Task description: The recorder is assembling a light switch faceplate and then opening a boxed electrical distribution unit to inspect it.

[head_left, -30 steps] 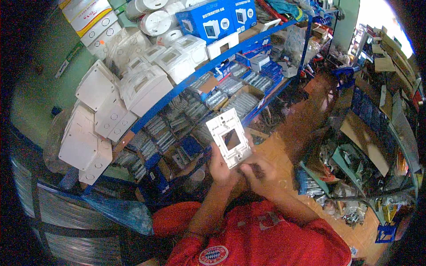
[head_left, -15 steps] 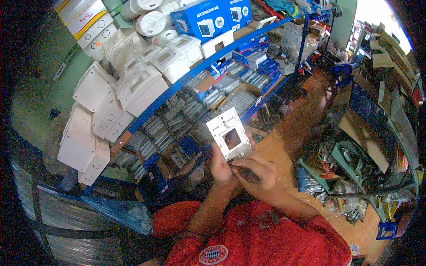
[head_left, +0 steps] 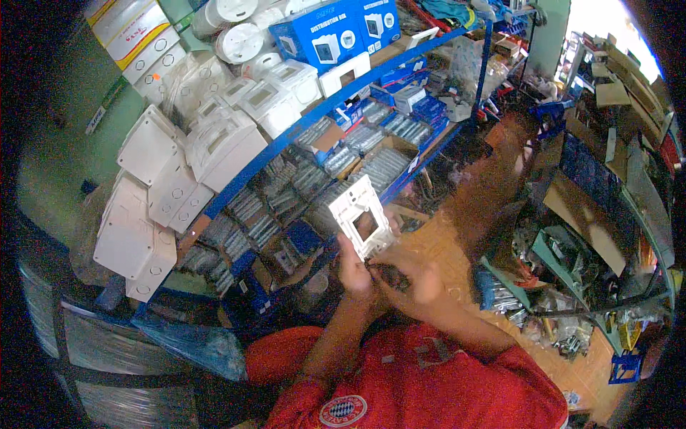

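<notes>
My left hand (head_left: 354,270) grips the lower edge of a white square plastic frame plate (head_left: 360,216) with a rectangular opening in its middle, held upright in front of the shelves. My right hand (head_left: 418,280) is curled just below and to the right of the plate, fingers closed around a small dark part (head_left: 386,272) next to the plate's bottom edge. Both forearms rise from the red shirt at the lower edge of the picture.
A blue metal shelf rack (head_left: 314,114) on the left carries white plastic enclosure boxes (head_left: 150,186), blue cartons (head_left: 336,32) and trays of small packed parts (head_left: 371,161). Cluttered shelves (head_left: 607,207) stand on the right, with an orange-brown floor (head_left: 457,250) between them.
The plate and both hands have shifted slightly to the right and tilted a little. My right hand has closed in under the plate's lower edge.
</notes>
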### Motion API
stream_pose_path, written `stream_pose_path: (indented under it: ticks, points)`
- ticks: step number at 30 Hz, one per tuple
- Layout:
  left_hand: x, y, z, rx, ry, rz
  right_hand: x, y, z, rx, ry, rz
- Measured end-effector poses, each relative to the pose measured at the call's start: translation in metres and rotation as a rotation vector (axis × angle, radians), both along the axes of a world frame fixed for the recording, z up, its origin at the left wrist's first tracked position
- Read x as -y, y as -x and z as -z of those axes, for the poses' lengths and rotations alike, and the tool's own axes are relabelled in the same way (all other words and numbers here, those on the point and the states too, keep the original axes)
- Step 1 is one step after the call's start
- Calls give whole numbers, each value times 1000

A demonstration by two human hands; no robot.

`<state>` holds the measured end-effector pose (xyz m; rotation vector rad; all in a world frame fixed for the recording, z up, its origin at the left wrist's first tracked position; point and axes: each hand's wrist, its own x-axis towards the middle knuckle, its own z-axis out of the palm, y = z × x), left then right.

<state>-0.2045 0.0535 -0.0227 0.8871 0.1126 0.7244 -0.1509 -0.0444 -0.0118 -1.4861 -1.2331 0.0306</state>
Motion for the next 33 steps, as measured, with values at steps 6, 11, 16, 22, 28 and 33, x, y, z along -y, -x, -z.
stream_pose_path:
  ticks: [6, 11, 16, 22, 28, 33]
  points:
    - [-4, -1, 1, 34, -134, -17, -6, 8, -3, -90, -33, 126]
    - [-4, 1, 5, 58, -66, -32, -6, 14, 4, -494, 77, 36]
    - [-7, 3, 12, 83, -140, -54, -10, 12, 8, -709, -23, -118]
    - [0, -2, 1, -22, 3, -184, -12, 10, 7, -836, 27, -176]
    - [-13, 3, 13, 81, -198, -8, -17, 12, 12, -698, 34, -31]
    - [-9, 1, 14, -31, -186, -106, -17, 1, 13, -281, -44, 46]
